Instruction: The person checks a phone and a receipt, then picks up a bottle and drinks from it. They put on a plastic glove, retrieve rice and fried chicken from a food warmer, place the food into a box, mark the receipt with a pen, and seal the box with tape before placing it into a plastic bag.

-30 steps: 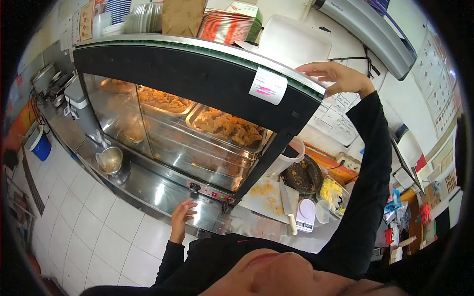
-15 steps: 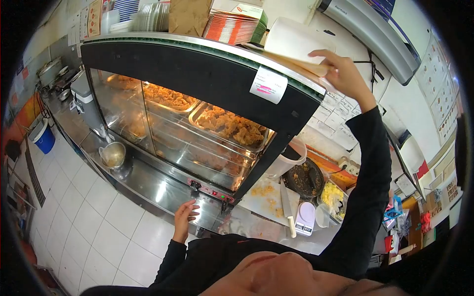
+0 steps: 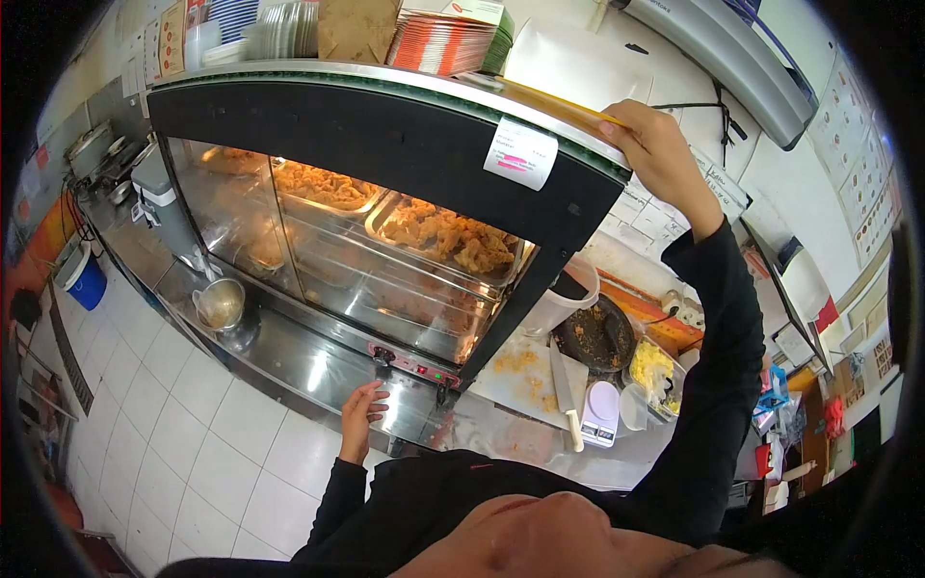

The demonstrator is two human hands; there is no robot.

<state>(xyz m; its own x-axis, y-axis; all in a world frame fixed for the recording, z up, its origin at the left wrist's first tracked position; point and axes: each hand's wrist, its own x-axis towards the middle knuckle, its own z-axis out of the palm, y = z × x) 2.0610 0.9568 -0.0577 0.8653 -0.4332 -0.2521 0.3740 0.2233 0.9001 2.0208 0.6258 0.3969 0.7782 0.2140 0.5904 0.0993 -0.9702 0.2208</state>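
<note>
My right hand [image 3: 660, 154] reaches up to the top right corner of a heated display cabinet [image 3: 366, 125]. Its fingers close on the end of a thin, flat yellow-brown sheet [image 3: 554, 104] lying along the cabinet's top. My left hand [image 3: 360, 419] hangs low in front of the steel counter, fingers loosely curled and apart, with nothing in it. Behind the glass, trays of fried chicken [image 3: 443, 236] sit under a warm light. A white paper label [image 3: 520, 154] is stuck on the black frame below my right hand.
A knife [image 3: 567, 395] lies on a cutting board [image 3: 511, 385] beside a small scale [image 3: 601, 414]. Near them are a dark pan [image 3: 594, 332] and a tub of yellow food [image 3: 653, 371]. Folded boxes [image 3: 445, 43] are stacked on the cabinet. A metal bowl [image 3: 220, 304] stands left.
The yellow-brown sheet, earlier tilted up at its right end, now lies flatter on the cabinet top. My right hand has moved slightly left and down with it. My left hand stays nearly still.
</note>
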